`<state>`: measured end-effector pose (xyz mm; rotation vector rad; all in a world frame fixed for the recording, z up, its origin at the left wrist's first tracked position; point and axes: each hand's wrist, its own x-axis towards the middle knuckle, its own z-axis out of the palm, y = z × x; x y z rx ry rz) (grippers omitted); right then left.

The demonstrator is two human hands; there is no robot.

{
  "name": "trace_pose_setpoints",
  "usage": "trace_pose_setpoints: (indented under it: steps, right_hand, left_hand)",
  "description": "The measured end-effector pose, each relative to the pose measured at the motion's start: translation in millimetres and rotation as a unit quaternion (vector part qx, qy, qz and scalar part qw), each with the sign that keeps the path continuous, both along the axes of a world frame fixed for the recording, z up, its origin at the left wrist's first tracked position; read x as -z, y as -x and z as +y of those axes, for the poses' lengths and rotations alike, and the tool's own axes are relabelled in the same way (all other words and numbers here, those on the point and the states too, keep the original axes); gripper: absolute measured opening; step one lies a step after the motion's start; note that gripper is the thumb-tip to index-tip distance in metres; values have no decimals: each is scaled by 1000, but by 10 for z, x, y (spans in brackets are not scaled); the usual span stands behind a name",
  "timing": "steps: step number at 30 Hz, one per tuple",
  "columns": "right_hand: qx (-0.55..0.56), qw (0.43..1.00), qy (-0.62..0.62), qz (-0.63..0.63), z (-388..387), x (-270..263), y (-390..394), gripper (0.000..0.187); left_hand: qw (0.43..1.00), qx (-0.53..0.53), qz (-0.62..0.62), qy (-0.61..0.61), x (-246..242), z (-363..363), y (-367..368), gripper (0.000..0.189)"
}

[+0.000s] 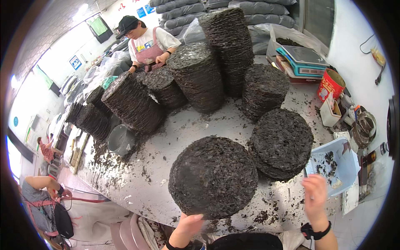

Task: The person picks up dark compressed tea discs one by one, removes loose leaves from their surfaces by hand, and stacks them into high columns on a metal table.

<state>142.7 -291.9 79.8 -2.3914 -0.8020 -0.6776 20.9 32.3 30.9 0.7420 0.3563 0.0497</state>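
Observation:
My left hand [189, 224] grips the near edge of a round, dark dried-seaweed sheet [214, 176], thumb on top; the other fingers are hidden beneath. Whether more sheets lie under it cannot be told. My right hand [313, 190] is raised beside the light-blue plastic bin [356, 168], fingers loosely bent and slightly blurred, nothing seen in it. Between the held sheet and the bin stands a short stack of round seaweed sheets [281, 142]. Behind it are another stack [265, 90], a tall one [228, 47] and a wide one [197, 78].
Seaweed crumbs litter the metal table [193, 128]. A grey bucket [121, 140] stands left, near leaning stacks [134, 103]. Digital scales [303, 59], a red tin [331, 84] and a white container [330, 112] line the right side. A co-worker [147, 47] handles something across the table.

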Motion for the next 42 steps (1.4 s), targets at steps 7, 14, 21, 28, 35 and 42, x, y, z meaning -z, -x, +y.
trace_pose_setpoints:
  steps: [7,14,21,28,35,42]
  right_hand:
    - [-200,976,43,-72,815,-143,-82,41]
    - [-243,967,22,-71,950,-78,-131,31]
    - [-217,975,-23,-48,854,-69,-154,34]
    - [-139,948,-194,213,804,-496,-476,20]
    - [-68,876,-386,282,456,-204,-487,4]
    - [163,831,-502,177,-208,-37,-295,29]
  left_hand:
    - [1000,-1,-13,-28,-29,-27,42,74]
    - [997,36,-73,12,-51,63,75,69]
    - [997,50,-51,14,40,100,49,68]
    - [988,138,64,-41,-11,146,189,70]
    - [976,194,92,-43,11,103,169,72]
    - [958,255,119,-53,0,74,159,74]
